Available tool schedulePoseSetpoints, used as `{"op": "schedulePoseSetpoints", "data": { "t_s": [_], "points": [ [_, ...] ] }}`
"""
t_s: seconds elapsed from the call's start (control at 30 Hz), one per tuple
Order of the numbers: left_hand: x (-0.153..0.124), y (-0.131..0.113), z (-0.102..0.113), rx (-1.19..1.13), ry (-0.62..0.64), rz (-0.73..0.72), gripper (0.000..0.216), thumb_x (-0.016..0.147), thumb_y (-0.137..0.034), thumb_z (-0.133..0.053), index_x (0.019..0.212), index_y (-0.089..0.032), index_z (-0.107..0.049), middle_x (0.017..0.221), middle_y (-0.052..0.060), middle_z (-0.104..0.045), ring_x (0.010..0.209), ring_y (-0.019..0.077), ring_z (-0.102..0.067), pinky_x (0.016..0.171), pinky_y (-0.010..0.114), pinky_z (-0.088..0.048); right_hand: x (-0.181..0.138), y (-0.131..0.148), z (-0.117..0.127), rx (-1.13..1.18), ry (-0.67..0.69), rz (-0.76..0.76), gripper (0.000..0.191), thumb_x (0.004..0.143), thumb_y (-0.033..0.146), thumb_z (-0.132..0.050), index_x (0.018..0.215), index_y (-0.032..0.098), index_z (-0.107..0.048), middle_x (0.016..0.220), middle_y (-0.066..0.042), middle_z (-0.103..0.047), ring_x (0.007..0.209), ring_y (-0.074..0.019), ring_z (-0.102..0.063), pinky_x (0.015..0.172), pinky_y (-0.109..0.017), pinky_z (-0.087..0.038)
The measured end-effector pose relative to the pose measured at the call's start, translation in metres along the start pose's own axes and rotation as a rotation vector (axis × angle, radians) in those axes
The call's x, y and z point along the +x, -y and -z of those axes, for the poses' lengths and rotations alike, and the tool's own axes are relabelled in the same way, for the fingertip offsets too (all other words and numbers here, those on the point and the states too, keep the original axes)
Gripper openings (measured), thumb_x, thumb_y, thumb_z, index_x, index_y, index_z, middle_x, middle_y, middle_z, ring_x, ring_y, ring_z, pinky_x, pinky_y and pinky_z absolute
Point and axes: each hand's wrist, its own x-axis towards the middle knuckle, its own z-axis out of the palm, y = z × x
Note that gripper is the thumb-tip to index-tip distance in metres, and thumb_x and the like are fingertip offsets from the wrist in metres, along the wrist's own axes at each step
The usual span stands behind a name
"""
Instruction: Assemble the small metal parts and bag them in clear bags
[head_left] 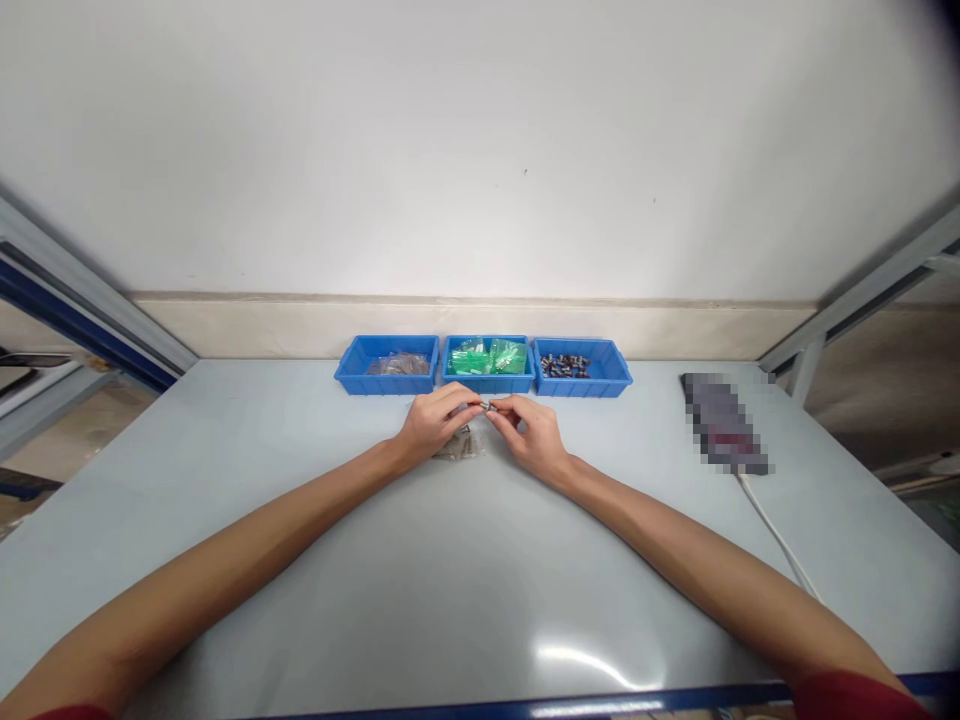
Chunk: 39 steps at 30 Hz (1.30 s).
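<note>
Between my two hands, in front of the middle bin, is a small metallic fitting (486,406), silvery and partly hidden by fingertips. My left hand (435,420) pinches its left end with thumb and forefinger. From the other side, the fingertips of my right hand (531,430) close on it too. Its exact kind is too small to make out. Below my left hand, a clear plastic bag (459,447) with small parts in it lies on the table, partly covered by the hand.
Three blue bins stand in a row by the wall: the left bin (386,386) holds clear bags, the middle bin (489,385) green packets, the right bin (589,388) small dark metal parts. A blurred-out dark device (724,425) with a white cable (780,540) lies at right.
</note>
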Motion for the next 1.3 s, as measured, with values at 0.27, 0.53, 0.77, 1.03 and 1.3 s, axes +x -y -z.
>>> {"op": "schedulePoseSetpoints", "data": {
  "t_s": [0.27,0.53,0.77,1.03,1.3],
  "points": [
    [0.0012,-0.0014,0.0010,0.003,0.011,0.011,0.019,0.094,-0.025,-0.051,0.088,-0.014,-0.066,0.084,0.008,-0.070,0.077,0.0140,-0.064,0.068,0.023,-0.050,0.0007,0.0007,0.0001,0.001,0.006,-0.014,0.013,0.090,0.026,-0.055,0.089,0.018,-0.066,0.071,-0.002,-0.065,0.062,-0.0134,-0.057,0.061,-0.025,-0.046],
    [0.0007,-0.0012,0.0005,0.008,0.008,0.004,0.021,0.094,-0.027,-0.050,0.089,-0.014,-0.066,0.084,0.008,-0.070,0.077,0.0140,-0.064,0.068,0.023,-0.050,0.0002,0.0008,-0.0002,-0.003,0.010,-0.021,0.014,0.090,0.027,-0.055,0.089,0.019,-0.065,0.071,-0.002,-0.065,0.061,-0.0135,-0.057,0.060,-0.025,-0.045],
    [0.0000,0.0003,-0.0008,-0.004,0.008,-0.006,0.021,0.095,-0.026,-0.050,0.090,-0.014,-0.066,0.085,0.008,-0.070,0.078,0.0142,-0.064,0.070,0.024,-0.051,0.0006,0.0017,0.0005,0.000,0.014,-0.026,0.013,0.090,0.027,-0.055,0.089,0.019,-0.066,0.069,-0.002,-0.064,0.060,-0.0134,-0.055,0.060,-0.025,-0.045],
    [0.0007,-0.0008,0.0008,-0.001,0.015,0.011,0.022,0.095,-0.027,-0.050,0.090,-0.014,-0.066,0.084,0.008,-0.070,0.077,0.0141,-0.064,0.068,0.024,-0.050,0.0006,0.0019,0.0007,0.010,0.012,-0.031,0.013,0.090,0.027,-0.055,0.090,0.019,-0.066,0.071,-0.002,-0.065,0.062,-0.0135,-0.057,0.061,-0.025,-0.046],
    [0.0007,0.0000,0.0002,-0.016,0.009,0.004,0.021,0.094,-0.027,-0.050,0.090,-0.014,-0.066,0.084,0.008,-0.070,0.077,0.0144,-0.064,0.069,0.024,-0.051,0.0000,0.0016,0.0004,0.011,0.013,-0.026,0.012,0.089,0.026,-0.056,0.089,0.019,-0.066,0.070,-0.002,-0.064,0.061,-0.0134,-0.056,0.060,-0.025,-0.045]
  ]
}}
